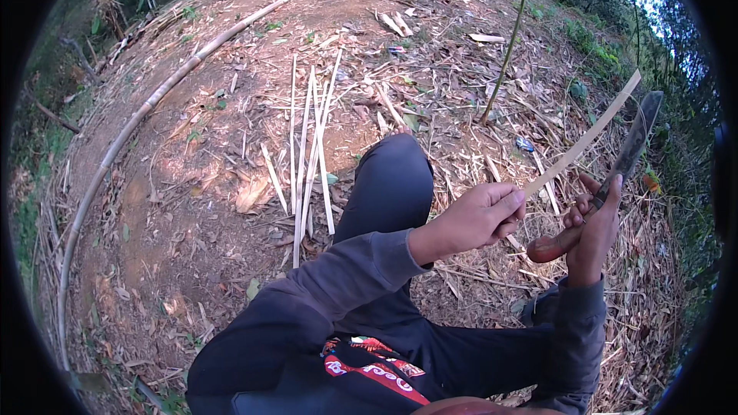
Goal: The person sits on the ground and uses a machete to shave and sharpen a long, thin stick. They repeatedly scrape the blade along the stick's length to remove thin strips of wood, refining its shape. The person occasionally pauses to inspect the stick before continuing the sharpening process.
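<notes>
My left hand pinches the near end of a long, flat, pale bamboo strip, which slants up and away to the right. My right hand is closed around a machete where its brown wooden handle meets the dark blade. The blade points up and away, just right of the strip; a thin pale sliver shows beside it. Whether blade and strip touch, I cannot tell. Several pale split strips lie on the ground left of my raised knee, some crossing each other.
A long bamboo pole curves along the left over the ground. A thin green stem rises ahead to the right. Dry leaves and wood scraps cover the slope, with bushes along the right. My bent legs are in front.
</notes>
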The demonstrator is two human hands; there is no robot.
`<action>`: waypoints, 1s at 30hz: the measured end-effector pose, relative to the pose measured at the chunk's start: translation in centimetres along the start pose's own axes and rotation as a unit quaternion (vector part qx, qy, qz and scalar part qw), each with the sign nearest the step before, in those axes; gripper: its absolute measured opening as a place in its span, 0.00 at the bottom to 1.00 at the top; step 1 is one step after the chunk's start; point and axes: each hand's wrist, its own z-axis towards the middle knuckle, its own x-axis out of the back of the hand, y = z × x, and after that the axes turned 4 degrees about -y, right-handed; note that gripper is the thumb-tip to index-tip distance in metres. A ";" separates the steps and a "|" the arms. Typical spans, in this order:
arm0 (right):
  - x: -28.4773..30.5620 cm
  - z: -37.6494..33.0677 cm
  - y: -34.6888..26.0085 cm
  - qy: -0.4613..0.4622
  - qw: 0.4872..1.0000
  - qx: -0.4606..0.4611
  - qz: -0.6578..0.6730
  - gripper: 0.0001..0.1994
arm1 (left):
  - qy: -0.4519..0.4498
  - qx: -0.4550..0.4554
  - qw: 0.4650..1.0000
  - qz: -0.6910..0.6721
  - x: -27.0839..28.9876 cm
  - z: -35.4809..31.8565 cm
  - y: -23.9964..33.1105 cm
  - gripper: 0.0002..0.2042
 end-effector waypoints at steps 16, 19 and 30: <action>2.8 0.8 1.4 -0.088 0.785 0.403 -0.462 0.24 | 0.005 -0.027 1.000 0.000 -2.3 6.6 1.3 0.14; 2.7 1.2 1.1 -0.047 0.661 0.505 -0.552 0.26 | -0.022 0.025 0.996 -0.084 -1.6 5.1 0.9 0.14; 4.0 3.3 0.6 -0.018 0.672 0.481 -0.562 0.17 | -0.012 0.009 0.999 -0.030 -1.8 4.9 2.1 0.19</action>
